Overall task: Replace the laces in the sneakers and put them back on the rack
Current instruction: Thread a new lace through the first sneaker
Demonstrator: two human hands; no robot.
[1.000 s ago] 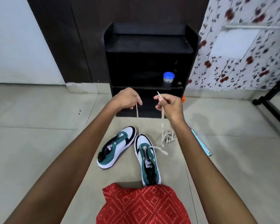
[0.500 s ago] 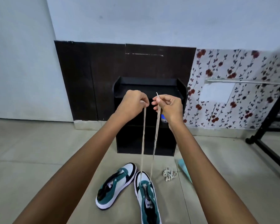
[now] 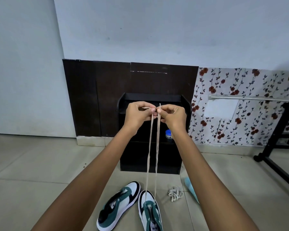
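Two green, white and black sneakers lie on the floor: the left sneaker angled without a lace, the right sneaker pointing at the rack. A beige lace runs from the right sneaker's front eyelets up in two taut strands. My left hand pinches one end and my right hand pinches the other, both raised together in front of the black shoe rack. A second beige lace lies bundled on the floor to the right of the sneakers.
A small jar with a blue lid stands on the rack's shelf. A light blue flat object lies on the floor right of the bundled lace. A black metal stand occupies the far right. The floor is beige tile.
Both hands have lifted the lace ends higher and brought them close together, pulling the strands taut. The camera has tilted upward, so more wall shows and the red cloth is out of view.
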